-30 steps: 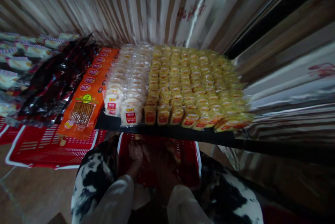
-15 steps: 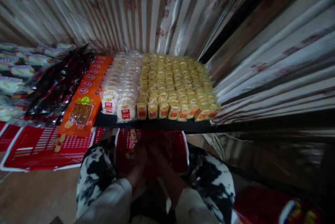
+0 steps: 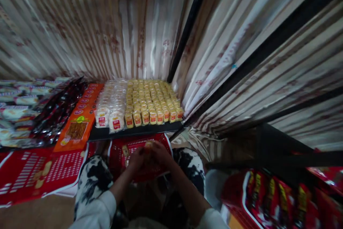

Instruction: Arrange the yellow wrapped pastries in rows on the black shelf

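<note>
My left hand (image 3: 137,158) and my right hand (image 3: 161,153) are close together over a red basket (image 3: 158,138) between my knees. Their fingers close around a small yellowish snack packet (image 3: 149,144), partly hidden by them. Another small snack packet (image 3: 125,151) lies inside the basket, left of my hands. Just beyond, on a black shelf (image 3: 107,134), stand rows of small yellow wrapped snacks (image 3: 152,107). Beside them are clear-wrapped white round snacks (image 3: 116,121).
An orange snack bag (image 3: 76,125), dark shiny packets (image 3: 57,111) and white-wrapped snacks (image 3: 24,98) fill the shelf's left. Another red basket (image 3: 61,166) holds a few items. At right are a basket of red packets (image 3: 273,197), black poles (image 3: 184,32) and a striped curtain (image 3: 107,25).
My view has turned right, bringing the basket of red packets further into sight. My hands have risen a little in the basket, and the yellowish packet now shows between them.
</note>
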### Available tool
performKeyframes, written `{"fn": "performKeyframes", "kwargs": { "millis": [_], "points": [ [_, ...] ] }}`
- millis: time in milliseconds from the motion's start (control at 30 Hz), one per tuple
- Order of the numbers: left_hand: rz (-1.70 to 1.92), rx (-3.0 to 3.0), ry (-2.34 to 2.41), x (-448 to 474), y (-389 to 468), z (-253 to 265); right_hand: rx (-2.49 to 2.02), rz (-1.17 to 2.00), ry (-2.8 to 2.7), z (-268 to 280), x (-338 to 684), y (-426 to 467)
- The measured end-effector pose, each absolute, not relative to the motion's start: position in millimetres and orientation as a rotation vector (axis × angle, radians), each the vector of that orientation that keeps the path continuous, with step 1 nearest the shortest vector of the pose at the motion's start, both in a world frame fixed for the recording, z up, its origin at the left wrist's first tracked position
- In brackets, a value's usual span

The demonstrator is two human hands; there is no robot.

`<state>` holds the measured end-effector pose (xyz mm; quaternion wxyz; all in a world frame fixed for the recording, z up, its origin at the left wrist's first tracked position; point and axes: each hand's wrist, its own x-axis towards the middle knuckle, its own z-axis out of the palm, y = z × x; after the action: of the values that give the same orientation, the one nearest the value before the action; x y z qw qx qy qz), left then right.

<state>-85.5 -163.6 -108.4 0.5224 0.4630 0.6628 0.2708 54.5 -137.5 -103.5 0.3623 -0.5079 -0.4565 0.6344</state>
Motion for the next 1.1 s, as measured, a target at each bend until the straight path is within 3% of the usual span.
{"fn": "performKeyframes", "kwargs": {
  "millis": [267,600,767,1100],
  "points": [
    [0.929,1.185,1.396,-72.3,-149.1,-62.3,-1.134,1.646,-1.058,-61.8,67.2,-136.9],
    [1.123,1.151,1.585,-69.9,-138.2,-31.9,-1.193,1.212,-1.228,-57.2,52.9,-139.0],
    [1.188,1.23,1.664,-66.4,-127.3,-20.4,-1.304,0.842,-1.343,-49.9,46.8,-144.9],
    [1.145,1.515,1.634,6.8,-83.5,-14.8,-1.446,0.43,-1.349,-50.2,88.4,-134.0]
  ]
}}
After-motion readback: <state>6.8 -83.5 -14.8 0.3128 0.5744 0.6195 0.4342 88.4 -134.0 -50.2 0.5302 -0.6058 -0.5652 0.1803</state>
